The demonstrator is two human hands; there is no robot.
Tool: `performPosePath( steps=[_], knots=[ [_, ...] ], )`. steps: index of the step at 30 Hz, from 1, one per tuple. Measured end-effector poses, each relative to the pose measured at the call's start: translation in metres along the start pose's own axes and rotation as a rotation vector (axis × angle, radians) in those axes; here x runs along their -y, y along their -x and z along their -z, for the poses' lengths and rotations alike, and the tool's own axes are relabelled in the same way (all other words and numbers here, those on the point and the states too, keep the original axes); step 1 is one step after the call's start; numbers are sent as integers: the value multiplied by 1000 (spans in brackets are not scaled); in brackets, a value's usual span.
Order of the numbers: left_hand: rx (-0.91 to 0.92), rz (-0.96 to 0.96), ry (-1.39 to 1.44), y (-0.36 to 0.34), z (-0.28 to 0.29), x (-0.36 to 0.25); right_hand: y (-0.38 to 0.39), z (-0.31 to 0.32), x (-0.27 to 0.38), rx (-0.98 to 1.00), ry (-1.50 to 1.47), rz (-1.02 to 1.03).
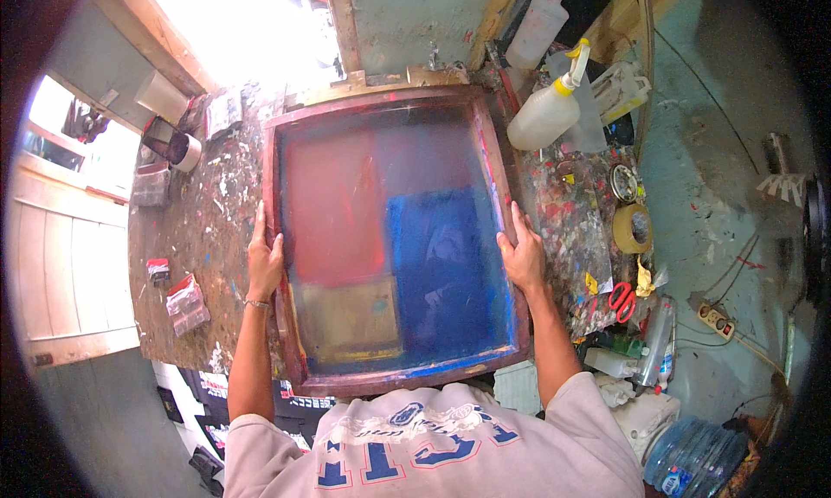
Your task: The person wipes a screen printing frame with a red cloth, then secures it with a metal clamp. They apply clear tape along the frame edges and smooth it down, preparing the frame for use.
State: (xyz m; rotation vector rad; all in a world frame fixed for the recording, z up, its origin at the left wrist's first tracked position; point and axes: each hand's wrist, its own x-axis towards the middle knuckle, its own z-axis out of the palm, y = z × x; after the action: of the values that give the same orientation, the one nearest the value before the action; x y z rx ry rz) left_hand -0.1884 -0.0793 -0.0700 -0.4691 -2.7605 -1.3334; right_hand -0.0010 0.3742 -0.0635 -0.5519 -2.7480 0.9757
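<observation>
While a rectangular, maroon-framed mesh screen [346,230] is held over the paint-splattered wooden surface [195,230], its sides are gripped by the left hand [263,260] and right hand [525,256], fingers kinda spread.

Right of our left hand [265,260], we see screen-printing mesh [394,238] patched red, blue and tan — frame [269,165] reddish-brown.
</observation>
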Motion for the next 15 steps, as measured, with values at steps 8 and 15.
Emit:
performPosePath(
  steps=[8,15],
  knots=[
    [-12,-18,-56,-1,-3,4,0,-3,0,-77,-62,44],
    [-31,-37,-19,-1,-5,11,-2,-7,-5,-119,-45,86]
  ],
)
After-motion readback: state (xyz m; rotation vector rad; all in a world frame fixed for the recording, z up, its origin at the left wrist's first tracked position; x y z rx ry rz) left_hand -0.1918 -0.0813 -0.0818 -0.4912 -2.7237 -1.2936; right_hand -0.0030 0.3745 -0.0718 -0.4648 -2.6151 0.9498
